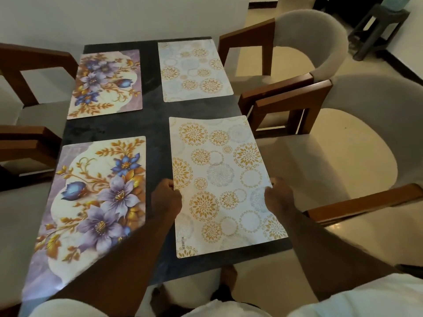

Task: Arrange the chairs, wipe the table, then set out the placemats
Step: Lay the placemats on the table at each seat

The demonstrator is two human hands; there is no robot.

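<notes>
Several placemats lie on the dark table (155, 115). The near right one, a white placemat with gold circles (219, 179), is held at both long edges: my left hand (167, 195) pinches its left edge and my right hand (279, 195) pinches its right edge. A matching gold-circle placemat (194, 69) lies at the far right. Two purple floral placemats lie on the left, one near (98, 197) and one far (105, 83).
Two padded wooden chairs stand along the table's right side, one near (343, 161) and one far (297, 46). Two more chairs (20, 106) flank the left side. A dark stool (380, 26) stands at the far right on the cream floor.
</notes>
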